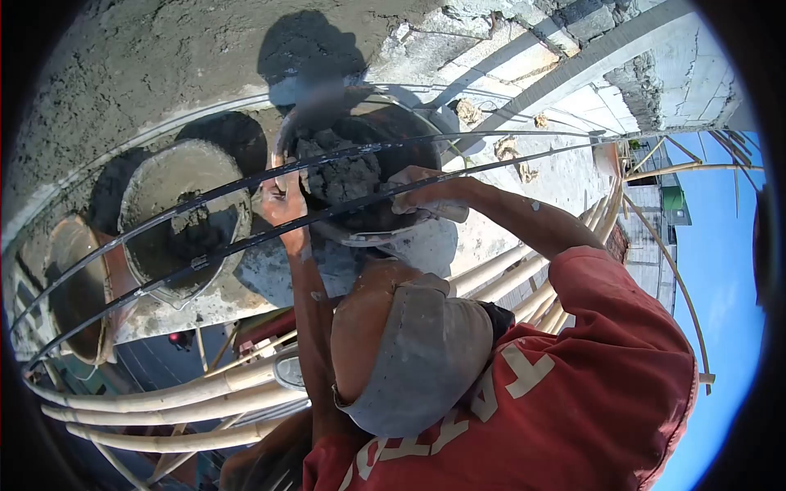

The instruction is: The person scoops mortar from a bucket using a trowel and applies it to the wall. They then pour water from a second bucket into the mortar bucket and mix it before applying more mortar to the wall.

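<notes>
A dark bucket (393,123) stands on the ledge in front of me with lumpy wet mortar (340,172) inside. My left hand (282,200), smeared with mortar, is closed on the left part of its rim. At the right side of the bucket, my right hand (422,192) is closed with curled fingers and seems to grip the rim; its fingertips are partly hidden. To the left stands a second mortar-crusted bucket (135,204), with wet grey mortar in its bottom. Two dark rods (221,192) cross in front of both buckets and my hands.
Another coated container (57,278) is at the far left. Bamboo poles (164,393) run along the near side of the concrete ledge (483,217). A rough mortar-covered surface (164,57) and exposed blocks (499,57) lie beyond. My knee is bent close to the bucket.
</notes>
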Available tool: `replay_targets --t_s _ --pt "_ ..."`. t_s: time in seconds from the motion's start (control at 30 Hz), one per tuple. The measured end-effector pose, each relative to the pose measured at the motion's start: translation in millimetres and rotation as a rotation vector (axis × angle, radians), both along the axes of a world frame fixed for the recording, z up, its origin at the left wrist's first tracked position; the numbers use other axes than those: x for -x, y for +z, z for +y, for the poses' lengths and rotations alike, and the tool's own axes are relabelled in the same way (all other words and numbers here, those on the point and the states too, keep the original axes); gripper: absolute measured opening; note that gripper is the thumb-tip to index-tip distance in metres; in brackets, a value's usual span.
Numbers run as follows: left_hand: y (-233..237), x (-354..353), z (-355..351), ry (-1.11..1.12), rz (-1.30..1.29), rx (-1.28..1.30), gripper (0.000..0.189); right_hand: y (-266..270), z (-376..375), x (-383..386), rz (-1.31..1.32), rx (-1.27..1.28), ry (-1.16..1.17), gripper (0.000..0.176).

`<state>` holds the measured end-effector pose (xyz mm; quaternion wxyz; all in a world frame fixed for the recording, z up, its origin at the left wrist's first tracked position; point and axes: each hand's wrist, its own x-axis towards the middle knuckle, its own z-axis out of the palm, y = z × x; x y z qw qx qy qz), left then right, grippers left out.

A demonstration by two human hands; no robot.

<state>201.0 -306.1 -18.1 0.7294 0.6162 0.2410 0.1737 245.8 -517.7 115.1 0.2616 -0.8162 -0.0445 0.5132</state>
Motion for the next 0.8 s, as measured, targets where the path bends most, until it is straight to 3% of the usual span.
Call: replay_targets --t_s 0.03,0.1,0.13,0.17,0.23,0.27,0.3,0.33,0.4,0.43,0.5,0.57,0.6,0.63,0.7,0.77,0.8 --pt "2 0 -3 0.041 -0.024 0.064 0.041 7 0 2 -0.015 0.002 -0.011 0.032" --pt "10 -5 -3 0.165 -0.18 0.529 0.045 18 -2 5 -0.149 -0.03 -0.063 0.02" --pt "15 4 -4 0.118 -0.124 0.641 0.055 20 -5 8 -0.161 -0.027 -0.072 0.02" --pt "-4 5 -3 0.101 -0.177 0.609 0.069 21 -9 10 -0.198 -0.056 -0.106 0.02" --pt "-2 14 -7 0.164 -0.258 0.653 0.068 27 -12 11 -0.236 -0.083 -0.153 0.019" --pt "-29 18 -5 0.237 -0.205 0.629 0.062 36 -8 6 -0.105 0.016 -0.131 0.031" --pt "-24 29 0 0.225 -0.144 0.582 0.057 41 -5 3 0.027 0.111 -0.108 0.053" --pt "-27 36 3 0.189 -0.123 0.527 0.054 40 -3 8 0.022 0.109 -0.111 0.053" --pt "-39 39 3 0.148 -0.104 0.469 0.052 35 4 23 -0.29 -0.123 -0.244 0.016" --pt "-48 39 -1 0.201 -0.151 0.381 0.052 35 10 20 -0.293 -0.126 -0.248 0.016" --pt "-66 41 -8 0.247 -0.197 0.291 0.052 37 28 13 -0.197 -0.057 -0.065 0.065" --pt "-78 42 -12 0.322 -0.021 0.142 0.047 12 51 16 -0.513 -0.333 0.039 0.021" --pt "-74 43 -13 0.318 -0.028 0.138 0.047 18 74 17 -0.49 -0.335 0.063 0.023" --pt "-68 46 -16 0.328 -0.026 0.293 0.047 23 97 18 -0.466 -0.336 0.086 0.025" --pt "-66 46 -18 0.335 -0.017 0.474 0.047 -5 128 17 -0.595 -0.498 0.232 0.025" --pt "-69 49 -20 0.326 -0.014 0.427 0.048 13 172 27 -0.793 -0.132 0.424 0.025" --pt "-71 46 -20 0.312 -0.017 0.4 0.048 -4 183 33 -0.797 -0.13 0.413 0.025"
